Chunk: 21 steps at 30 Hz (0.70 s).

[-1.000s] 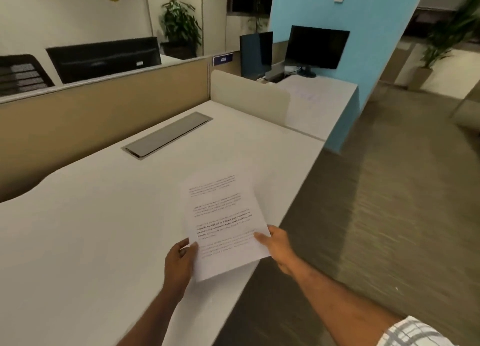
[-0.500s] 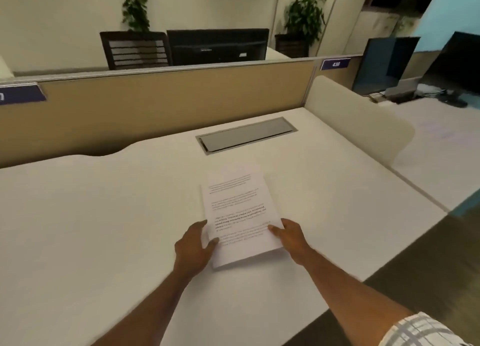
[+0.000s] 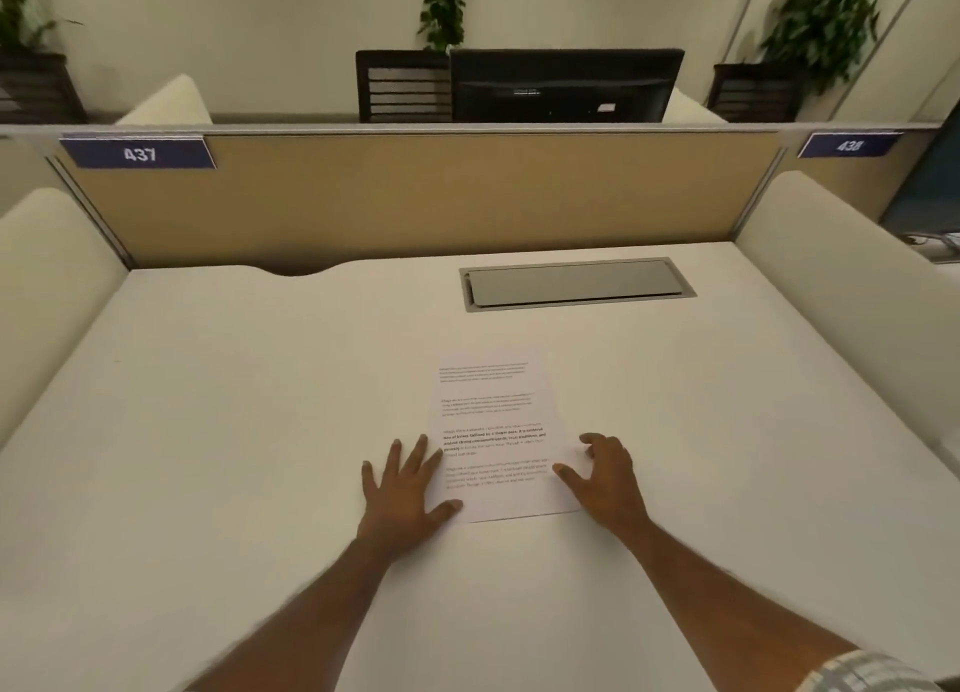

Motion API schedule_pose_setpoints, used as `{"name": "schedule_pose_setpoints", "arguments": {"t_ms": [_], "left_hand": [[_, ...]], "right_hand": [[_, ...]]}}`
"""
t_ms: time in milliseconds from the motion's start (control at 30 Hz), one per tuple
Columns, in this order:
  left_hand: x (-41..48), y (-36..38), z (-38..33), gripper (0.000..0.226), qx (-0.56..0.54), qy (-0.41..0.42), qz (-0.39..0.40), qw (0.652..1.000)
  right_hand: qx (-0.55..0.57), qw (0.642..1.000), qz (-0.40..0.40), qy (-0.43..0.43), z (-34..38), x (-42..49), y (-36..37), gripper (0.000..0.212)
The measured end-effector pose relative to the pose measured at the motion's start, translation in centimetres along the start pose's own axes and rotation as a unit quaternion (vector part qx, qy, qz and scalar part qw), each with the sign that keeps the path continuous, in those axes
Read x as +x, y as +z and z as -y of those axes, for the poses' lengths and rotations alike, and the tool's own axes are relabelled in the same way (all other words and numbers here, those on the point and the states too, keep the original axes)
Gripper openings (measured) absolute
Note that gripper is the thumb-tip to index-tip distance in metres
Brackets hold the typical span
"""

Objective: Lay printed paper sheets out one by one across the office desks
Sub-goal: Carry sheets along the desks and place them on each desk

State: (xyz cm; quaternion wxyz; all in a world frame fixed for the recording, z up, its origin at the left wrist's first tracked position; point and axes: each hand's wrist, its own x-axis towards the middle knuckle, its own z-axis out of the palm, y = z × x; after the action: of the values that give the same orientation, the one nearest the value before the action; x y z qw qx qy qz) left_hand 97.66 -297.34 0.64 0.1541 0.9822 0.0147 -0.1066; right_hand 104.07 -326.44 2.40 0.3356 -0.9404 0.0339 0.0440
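A printed paper sheet lies flat on the white desk, a little right of the middle, its text facing me. My left hand rests palm down with fingers spread at the sheet's lower left edge, thumb on the corner. My right hand rests at the lower right edge with fingers apart, fingertips touching the paper. Neither hand grips the sheet.
A grey cable hatch is set into the desk behind the sheet. A tan partition with labels 437 and 438 closes the back. Cream side dividers flank the desk. A monitor stands beyond.
I have turned left to face the desk squarely. The sheet, held in both hands a second ago, was lowered onto the desk, and both hands have opened flat at its edges.
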Motion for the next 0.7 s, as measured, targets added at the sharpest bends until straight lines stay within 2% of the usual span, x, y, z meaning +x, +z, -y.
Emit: {"name": "schedule_pose_setpoints", "arguments": {"t_ms": [133,300,567,700], "left_hand": [[0.1,0.4,0.0,0.102,-0.004,-0.001,-0.004,1.000],[0.2,0.6,0.0,0.101,-0.001,0.001,-0.005,1.000],[0.0,-0.6,0.3,0.112,-0.023,-0.004,0.006,1.000],[-1.6,-3.2,2.1,0.120,-0.019,-0.038,-0.026,0.999]], "right_hand": [[-0.142,0.986,0.038,-0.080,-0.7,1.0,-0.1,0.080],[-0.183,0.970,0.108,-0.119,-2.0,0.6,0.7,0.109],[-0.209,0.967,0.097,-0.109,-0.5,0.5,-0.2,0.115],[-0.223,0.959,0.082,-0.155,1.8,1.4,-0.1,0.116]]}}
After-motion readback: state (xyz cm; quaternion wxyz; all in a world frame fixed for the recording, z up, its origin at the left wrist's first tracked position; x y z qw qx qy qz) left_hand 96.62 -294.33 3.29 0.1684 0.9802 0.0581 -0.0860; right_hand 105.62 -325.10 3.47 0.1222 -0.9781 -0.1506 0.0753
